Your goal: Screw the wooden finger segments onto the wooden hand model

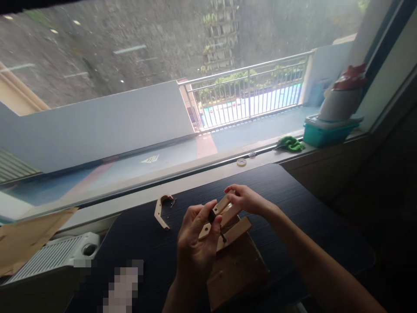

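Note:
My left hand (pixel 197 237) is closed, thumb and index finger pinching a small dark piece (pixel 211 216) against a light wooden part with round holes. Its exact kind is hard to make out. Fingers of my right hand (pixel 246 200) wrap over the far end of a wooden bar (pixel 222 203) of that part. Just below my left thumb, a dark bolt-like rod (pixel 223 237) stands at a second wooden bar (pixel 239 232). Under these lies a brown cardboard box (pixel 237 278). A curved wooden piece with holes (pixel 158 213) rests left of my hands, with small screws (pixel 173 202) beside it.
The dark table (pixel 267 182) meets a window sill (pixel 195 177) carrying a tape roll (pixel 241 162), a green cloth (pixel 289 144) and a lidded teal box (pixel 329 130). At left are a white radiator (pixel 58 256) and brown cardboard (pixel 29 234). A pixelated patch covers the lower left.

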